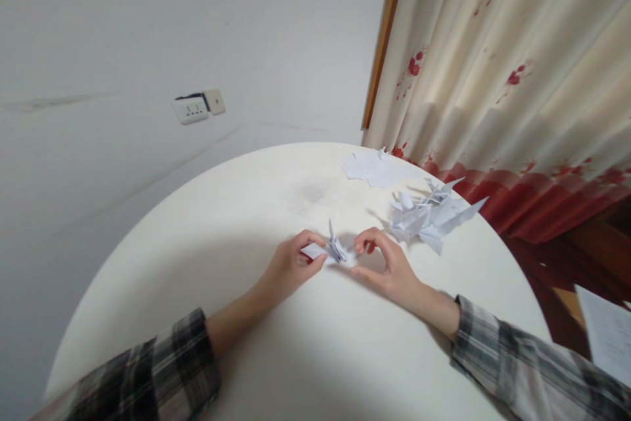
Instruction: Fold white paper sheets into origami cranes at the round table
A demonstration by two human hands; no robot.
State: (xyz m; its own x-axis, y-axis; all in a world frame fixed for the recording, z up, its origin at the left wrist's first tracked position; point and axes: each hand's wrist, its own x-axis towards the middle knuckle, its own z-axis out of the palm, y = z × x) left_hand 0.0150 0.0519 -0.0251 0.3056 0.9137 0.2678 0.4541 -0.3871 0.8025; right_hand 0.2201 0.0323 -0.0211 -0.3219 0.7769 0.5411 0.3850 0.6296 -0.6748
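Observation:
A small folded white paper crane [337, 249] is held just above the round white table, between my two hands. One of its thin points sticks up, and a flat wing reaches toward each side. My left hand [302, 257] pinches the left wing between thumb and fingers. On the other side, my right hand [384, 260] curves around the right wing, thumb and forefinger apart with a gap between them. Whether a right fingertip touches the paper is hard to make out.
Several folded paper cranes [428, 214] lie heaped at the table's right. Behind them rest flat white paper sheets [372, 168] near the far edge of the table [221, 204]. A wall with a socket [191, 110] stands beyond, and a curtain [473, 66] hangs at the right.

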